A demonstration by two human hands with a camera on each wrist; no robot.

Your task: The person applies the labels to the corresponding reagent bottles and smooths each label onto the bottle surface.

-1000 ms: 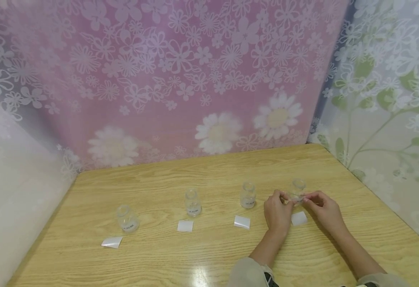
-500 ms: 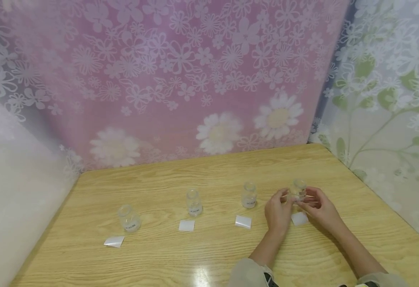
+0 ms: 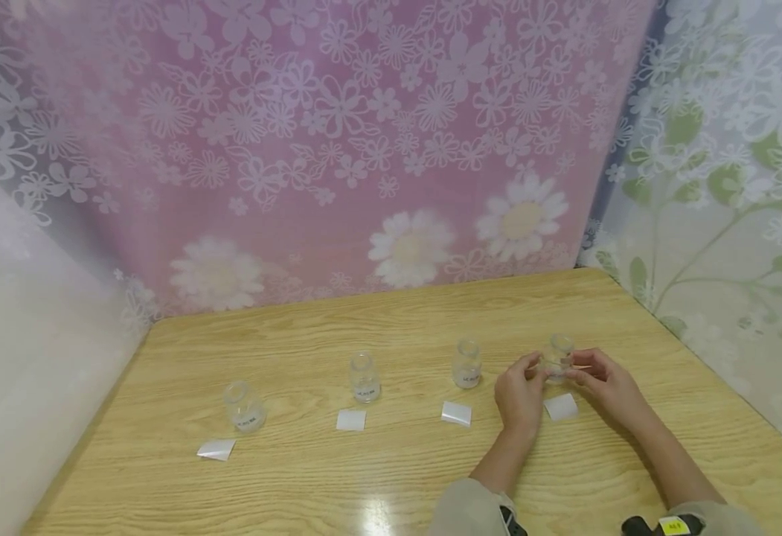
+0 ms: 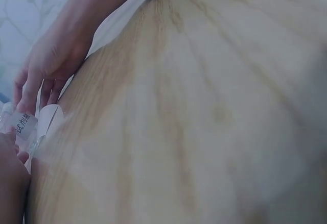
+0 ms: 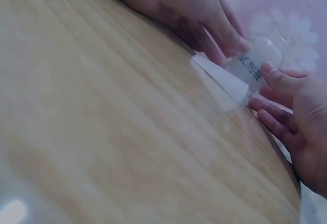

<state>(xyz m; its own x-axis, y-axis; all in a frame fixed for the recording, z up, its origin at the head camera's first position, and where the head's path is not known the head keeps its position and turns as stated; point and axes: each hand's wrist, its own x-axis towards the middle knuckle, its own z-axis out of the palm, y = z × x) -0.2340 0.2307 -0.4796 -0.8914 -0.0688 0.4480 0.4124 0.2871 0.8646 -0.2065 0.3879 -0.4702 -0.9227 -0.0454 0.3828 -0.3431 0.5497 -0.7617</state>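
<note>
A small clear glass bottle (image 3: 557,350) stands upright at the right of the table, between both hands. Across its lower front lies a white label (image 5: 248,69) with black printed characters. My left hand (image 3: 519,391) holds the bottle's left side with thumb and fingers. On the other side, my right hand (image 3: 608,391) grips it, fingers behind and thumb at the label's edge, as the right wrist view shows. In the left wrist view the label (image 4: 23,124) also shows between the two hands. Just in front of the bottle lies a blank white paper piece (image 3: 561,406).
Three similar labelled glass bottles stand in a row leftward: one bottle (image 3: 467,365), another bottle (image 3: 364,378) and a far-left bottle (image 3: 244,408). Before each lies a white paper piece (image 3: 456,413). Flowered curtains (image 3: 391,149) surround the wooden table (image 3: 310,476).
My right thumb has gone from the label's right end to the bottle's front, then back to its right side. My left hand stays nearly still. The head view has shifted slightly.
</note>
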